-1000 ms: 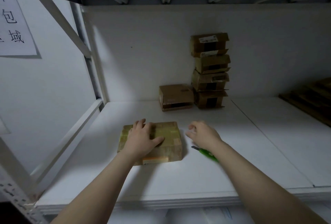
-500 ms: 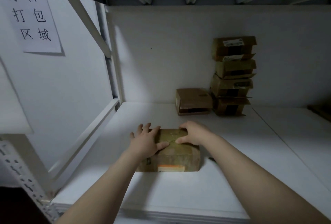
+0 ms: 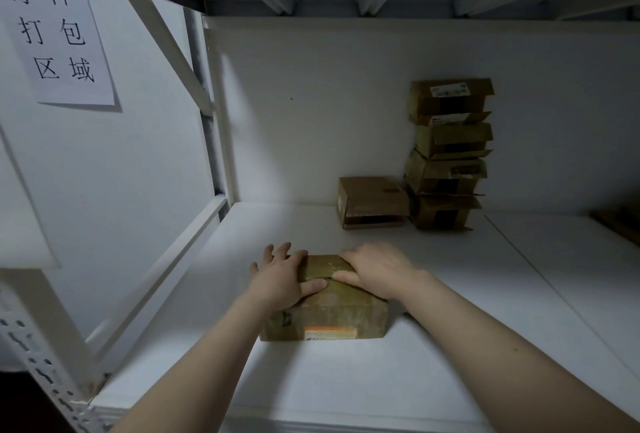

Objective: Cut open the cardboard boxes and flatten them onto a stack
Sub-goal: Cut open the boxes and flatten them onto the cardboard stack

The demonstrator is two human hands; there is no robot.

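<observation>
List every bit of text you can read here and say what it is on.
"寄件 打包 区域": paper sign, upper left.
Orange label on the front of the near box: too blurred to read.
White label on the top stacked box: too small to read.
Nothing else is legible.

right hand [image 3: 377, 273]: moved from beside box [image 3: 325, 315] onto its top | thumb now at top seam
</observation>
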